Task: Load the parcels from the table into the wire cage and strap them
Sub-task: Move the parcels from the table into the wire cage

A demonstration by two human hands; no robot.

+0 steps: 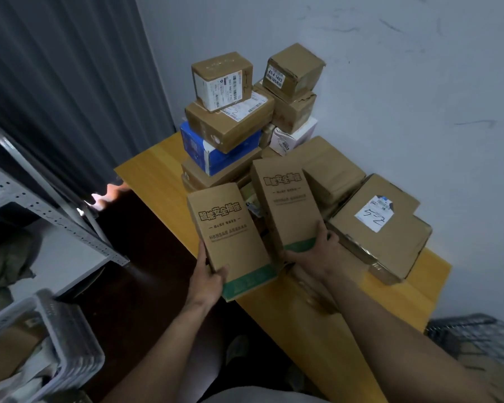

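Head view: one printed box in each hand, the stack close behind

My left hand point(208, 279) grips the lower end of the left printed box point(230, 237), with the fingers curled round its left edge and the thumb on the front face. My right hand point(317, 251) grips the bottom of the right printed box point(285, 205) in the same manner. The far end of that box is beyond my fingers, and it seems to lean on the pile, but I cannot tell this surely.

The other parcels stand on the table point(157, 158) beyond my fingertips. The flat labelled box point(378, 225) is just beside my right fingers. The wire cage point(483, 335) is low down, well to the right of my right hand and behind it.

I judge three risks:
- Each box is long and I hold it only at one end, so it can tip out of my fingers when I turn.
- If the right box supports its neighbours, pulling it can make them slide.
- The tall stack with the blue box point(216, 149) can fall if I knock it.
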